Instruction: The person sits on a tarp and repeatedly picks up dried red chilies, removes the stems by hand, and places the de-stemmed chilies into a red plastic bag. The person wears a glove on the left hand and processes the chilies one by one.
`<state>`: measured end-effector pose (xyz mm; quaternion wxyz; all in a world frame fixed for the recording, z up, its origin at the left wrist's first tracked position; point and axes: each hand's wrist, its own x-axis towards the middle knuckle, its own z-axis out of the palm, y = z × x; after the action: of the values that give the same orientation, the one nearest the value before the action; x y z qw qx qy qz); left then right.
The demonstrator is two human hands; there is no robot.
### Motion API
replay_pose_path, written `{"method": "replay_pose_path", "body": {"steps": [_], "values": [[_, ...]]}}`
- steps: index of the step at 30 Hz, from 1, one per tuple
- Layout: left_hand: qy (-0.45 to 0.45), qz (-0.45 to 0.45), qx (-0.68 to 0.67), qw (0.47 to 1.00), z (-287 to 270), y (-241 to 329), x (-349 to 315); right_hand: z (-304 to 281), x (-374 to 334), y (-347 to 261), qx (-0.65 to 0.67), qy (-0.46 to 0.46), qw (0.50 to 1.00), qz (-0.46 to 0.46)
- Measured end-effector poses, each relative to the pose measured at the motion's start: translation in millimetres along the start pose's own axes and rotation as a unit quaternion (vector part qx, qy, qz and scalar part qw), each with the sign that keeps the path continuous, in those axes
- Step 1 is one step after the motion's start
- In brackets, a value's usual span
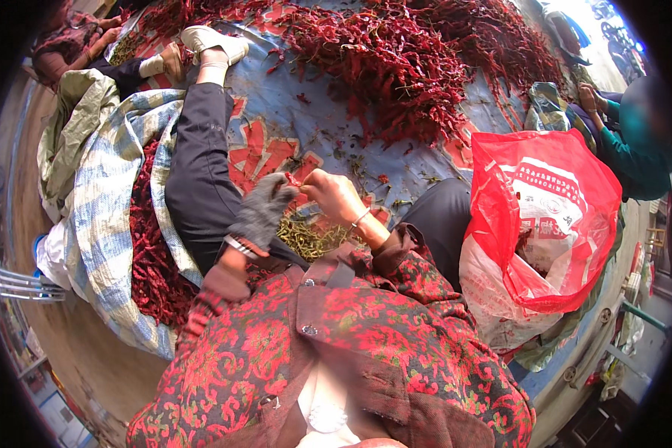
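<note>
My left hand point(261, 213), in a grey knit glove, is closed and holds one side of a small dried red chili point(294, 180). From the other side my right hand point(334, 196), bare and with a bracelet at the wrist, pinches the same chili. Both hands meet above my lap. Just below them lies a pile of greenish-yellow chili stems point(310, 237). Past my hands, a large heap of dried red chilies point(396, 67) spreads over a blue tarp point(276, 89) with red lettering.
On my left, a blue-and-white checked woven sack point(108, 224) holds more red chilies point(153, 246). A red-and-white plastic bag point(545, 216) stands open at my right. Other people sit at the far left point(75, 48) and at the right point(642, 142). My left leg point(201, 149) stretches across the tarp.
</note>
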<state>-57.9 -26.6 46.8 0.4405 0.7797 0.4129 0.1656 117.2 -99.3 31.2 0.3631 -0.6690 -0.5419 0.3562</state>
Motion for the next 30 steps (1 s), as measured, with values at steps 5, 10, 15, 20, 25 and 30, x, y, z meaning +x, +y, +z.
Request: {"method": "replay_pose_path", "body": {"steps": [5, 10, 15, 20, 25, 30], "values": [[-0.08, -0.262, -0.416, 0.867, 37, 15, 16, -6, -16, 8, 0.037, -0.081, 0.996, -0.01], [-0.12, -0.338, -0.428, 0.83, 52, -26, 28, -16, -35, -11, 0.048, -0.333, 0.937, -0.09], [-0.054, -0.361, -0.49, 0.791, 62, -32, 37, -44, 10, 74, -0.223, 0.075, 0.969, 0.077], [-0.117, -0.275, -0.562, 0.771, 69, -56, 40, -44, 66, 128, -0.415, 0.098, 0.897, 0.117], [-0.106, -0.301, -0.599, 0.735, 63, -47, 42, -43, 57, 100, -0.287, 0.093, 0.94, 0.157], [-0.097, -0.392, -0.634, 0.66, 74, -22, 47, -15, 28, 49, -0.058, -0.043, 0.996, 0.061]]}}
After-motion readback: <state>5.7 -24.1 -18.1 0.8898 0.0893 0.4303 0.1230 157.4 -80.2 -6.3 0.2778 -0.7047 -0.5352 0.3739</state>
